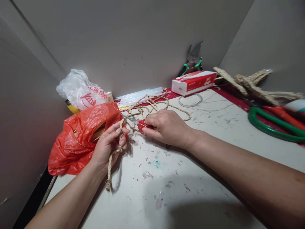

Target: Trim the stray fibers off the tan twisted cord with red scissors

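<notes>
My left hand (111, 141) is closed on a braided straw cord (109, 171), whose frayed end hangs down toward the table. More of the same cord lies in loose loops behind my hands. My right hand (165, 127) grips a pair of small scissors (142, 126) with red handles. Their metal blades point left and reach the cord just above my left fingertips; whether they touch it I cannot tell. Beside my left hand is a crumpled red plastic bag (78, 136) with straw-coloured strips showing in its opening.
Against the back wall are a white plastic bag (82, 89), clear sticks (138, 97), a red-and-white box (194, 82) and green-handled pruning shears (193, 58). A wire ring (190, 105) lies before the box. Thick braids (257, 87) and large green-handled scissors (267, 128) lie right. Scraps dot the white tabletop (147, 197).
</notes>
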{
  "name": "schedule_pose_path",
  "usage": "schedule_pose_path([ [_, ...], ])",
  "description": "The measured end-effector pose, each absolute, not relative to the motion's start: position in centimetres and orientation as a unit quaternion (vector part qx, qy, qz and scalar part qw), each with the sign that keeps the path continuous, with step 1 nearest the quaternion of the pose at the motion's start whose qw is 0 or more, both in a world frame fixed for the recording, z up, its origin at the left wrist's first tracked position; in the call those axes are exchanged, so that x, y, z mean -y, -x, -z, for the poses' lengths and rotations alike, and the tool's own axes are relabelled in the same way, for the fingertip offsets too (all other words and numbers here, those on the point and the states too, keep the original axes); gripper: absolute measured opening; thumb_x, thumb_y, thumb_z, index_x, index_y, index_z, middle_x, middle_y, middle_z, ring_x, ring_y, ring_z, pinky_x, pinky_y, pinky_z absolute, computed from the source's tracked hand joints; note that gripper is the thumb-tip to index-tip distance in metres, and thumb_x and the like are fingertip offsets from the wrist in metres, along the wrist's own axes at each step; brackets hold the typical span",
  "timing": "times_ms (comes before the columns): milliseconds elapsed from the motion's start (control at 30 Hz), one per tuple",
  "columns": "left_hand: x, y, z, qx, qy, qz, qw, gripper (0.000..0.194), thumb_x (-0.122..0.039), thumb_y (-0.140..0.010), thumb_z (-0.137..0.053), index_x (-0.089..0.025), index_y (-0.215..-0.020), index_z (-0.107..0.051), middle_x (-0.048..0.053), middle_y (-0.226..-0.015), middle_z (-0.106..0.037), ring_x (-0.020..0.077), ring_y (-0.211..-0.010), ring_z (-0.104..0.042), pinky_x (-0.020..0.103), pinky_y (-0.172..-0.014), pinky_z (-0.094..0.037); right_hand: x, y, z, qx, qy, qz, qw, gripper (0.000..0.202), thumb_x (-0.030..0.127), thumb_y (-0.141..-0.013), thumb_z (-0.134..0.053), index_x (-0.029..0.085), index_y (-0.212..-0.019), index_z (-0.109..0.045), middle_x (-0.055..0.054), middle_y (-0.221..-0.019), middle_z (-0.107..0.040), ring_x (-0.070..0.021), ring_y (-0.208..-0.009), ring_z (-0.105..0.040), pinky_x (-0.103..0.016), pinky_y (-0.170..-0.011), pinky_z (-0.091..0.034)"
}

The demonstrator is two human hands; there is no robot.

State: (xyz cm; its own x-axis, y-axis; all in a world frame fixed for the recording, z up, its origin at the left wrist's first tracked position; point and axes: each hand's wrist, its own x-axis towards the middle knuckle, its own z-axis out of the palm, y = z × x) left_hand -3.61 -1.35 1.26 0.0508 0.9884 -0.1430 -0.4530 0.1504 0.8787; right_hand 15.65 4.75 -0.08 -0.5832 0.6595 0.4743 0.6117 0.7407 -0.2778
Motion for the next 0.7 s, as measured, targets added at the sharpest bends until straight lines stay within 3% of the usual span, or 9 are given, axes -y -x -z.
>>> schedule_pose_path([
  [167,1.5,3.6,-1.0,-0.426,-0.384,-0.542,0.614,0.03,-0.015,-0.075,-0.065,-0.014,-0.105,-0.065,0.004,-0.082,-0.068,0.0063,-0.049,-0.049,0.02,-0.046,-0.045,-4.4,-14.5,0.2,0.747,0.362,-0.371,0.416,0.03,0.032,-0.081,-0.049,0.018,-0.054,-0.048,0.004,-0.052,-0.043,-0.0082,-0.051,-0.036,-0.024,-0.051,-0.028],
  [300,2.1,3.0,-0.3,-0.481,-0.499,-0.494,0.525,0.033,-0.022,-0.078,-0.067,-0.018,-0.11,-0.065,0.005,-0.087,-0.071,0.0083,-0.056,-0.056,0.021,-0.055,-0.047,-3.9,-13.5,0.4,0.624,0.379,-0.551,0.404,0.03,0.033,-0.074,-0.057,0.017,-0.051,-0.047,0.006,-0.048,-0.042,-0.0059,-0.044,-0.033,-0.022,-0.044,-0.025],
  [433,2.9,2.5,0.3,-0.511,-0.576,-0.47,0.431,0.033,-0.022,-0.077,-0.067,-0.019,-0.111,-0.064,0.007,-0.09,-0.072,0.0164,-0.083,-0.064,0.025,-0.076,-0.048,-3.5,-13.0,0.8,0.572,0.393,-0.616,0.372,0.028,0.035,-0.072,-0.061,0.017,-0.053,-0.051,0.004,-0.044,-0.046,-0.0065,-0.039,-0.037,-0.022,-0.04,-0.026],
  [500,3.1,2.4,0.3,-0.517,-0.584,-0.467,0.417,0.033,-0.022,-0.076,-0.068,-0.019,-0.108,-0.064,0.007,-0.088,-0.072,0.018,-0.084,-0.065,0.027,-0.079,-0.048,-3.3,-12.8,0.8,0.558,0.393,-0.631,0.37,0.027,0.033,-0.072,-0.061,0.017,-0.052,-0.05,0.004,-0.043,-0.046,-0.0063,-0.038,-0.037,-0.022,-0.039,-0.026],
  [700,2.9,2.2,-0.4,-0.522,-0.512,-0.482,0.483,0.025,-0.026,-0.075,-0.07,-0.017,-0.097,-0.063,0.004,-0.074,-0.071,0.0091,-0.052,-0.054,0.02,-0.052,-0.043,-3.0,-12.7,0.2,0.533,0.362,-0.636,0.426,0.024,0.028,-0.069,-0.061,0.017,-0.051,-0.048,0.007,-0.043,-0.043,-0.0049,-0.04,-0.034,-0.021,-0.04,-0.024],
])
